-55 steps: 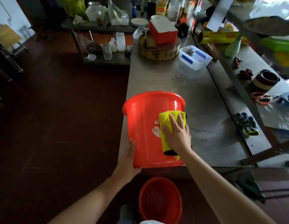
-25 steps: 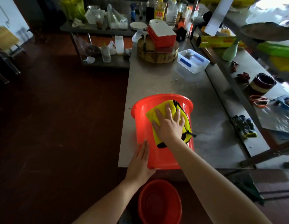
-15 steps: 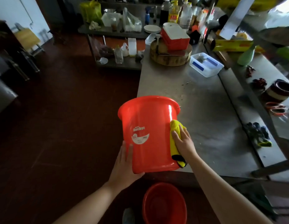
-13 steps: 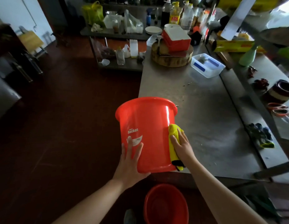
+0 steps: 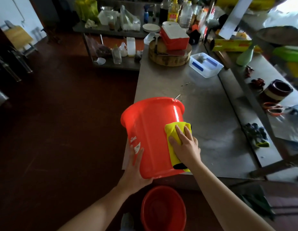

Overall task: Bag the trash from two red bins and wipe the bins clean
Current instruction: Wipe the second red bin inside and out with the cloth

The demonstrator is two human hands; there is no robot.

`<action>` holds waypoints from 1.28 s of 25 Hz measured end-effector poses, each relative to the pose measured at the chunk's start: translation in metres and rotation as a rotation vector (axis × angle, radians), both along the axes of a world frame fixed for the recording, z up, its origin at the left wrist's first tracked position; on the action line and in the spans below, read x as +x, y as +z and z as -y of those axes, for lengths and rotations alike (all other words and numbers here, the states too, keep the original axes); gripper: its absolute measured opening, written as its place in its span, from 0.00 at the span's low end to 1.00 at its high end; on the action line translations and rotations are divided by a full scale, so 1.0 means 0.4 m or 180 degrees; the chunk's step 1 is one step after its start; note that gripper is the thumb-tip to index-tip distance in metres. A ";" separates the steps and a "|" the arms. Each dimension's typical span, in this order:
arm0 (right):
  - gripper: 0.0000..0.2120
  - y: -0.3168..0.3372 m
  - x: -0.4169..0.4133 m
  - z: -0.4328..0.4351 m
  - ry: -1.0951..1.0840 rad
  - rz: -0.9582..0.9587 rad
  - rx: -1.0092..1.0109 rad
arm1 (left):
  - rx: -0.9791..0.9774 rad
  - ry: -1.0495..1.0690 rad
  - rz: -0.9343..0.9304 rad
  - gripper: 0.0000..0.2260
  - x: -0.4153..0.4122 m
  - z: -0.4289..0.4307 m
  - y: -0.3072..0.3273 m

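Observation:
A red bin (image 5: pixel 153 130) stands at the near left corner of the steel table (image 5: pixel 203 105), tilted away from me, its white label turned to the left. My left hand (image 5: pixel 134 170) holds its lower left side, fingers spread flat against the wall. My right hand (image 5: pixel 185 145) presses a yellow cloth (image 5: pixel 174 130) with black trim flat against the bin's right side. A second red bin (image 5: pixel 163 209) stands on the floor below the table edge, open side up.
Farther along the table stand a clear plastic box (image 5: pixel 205 65) and a round wooden block (image 5: pixel 168 55) bearing a red-and-white box. Gloves (image 5: pixel 256 135), scissors (image 5: pixel 272 108) and a bowl (image 5: pixel 278 89) lie on the right counter. A cluttered shelf (image 5: pixel 111 30) stands at the back.
The bin has turned so its label faces further left. My right hand slid the cloth from the bin's edge onto its right wall. My left hand shifted lower on the left side.

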State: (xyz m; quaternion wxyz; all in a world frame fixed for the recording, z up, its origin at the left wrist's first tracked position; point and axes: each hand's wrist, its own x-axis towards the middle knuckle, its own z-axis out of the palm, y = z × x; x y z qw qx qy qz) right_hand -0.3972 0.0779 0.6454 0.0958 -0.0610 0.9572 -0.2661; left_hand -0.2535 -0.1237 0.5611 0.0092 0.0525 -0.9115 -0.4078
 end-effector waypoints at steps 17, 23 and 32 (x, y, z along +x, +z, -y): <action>0.32 -0.010 0.020 0.099 0.0079 -0.0614 0.0949 | -0.1613 -0.0543 -0.0210 0.53 -0.080 -0.065 0.018; 0.28 0.050 -0.128 0.254 0.0240 -0.0641 0.1105 | -0.1588 -0.0514 0.0111 0.49 -0.072 -0.039 0.020; 0.33 0.042 -0.185 0.137 -0.0190 -0.0440 0.0578 | -0.1335 -0.0624 0.0121 0.50 -0.084 -0.025 0.024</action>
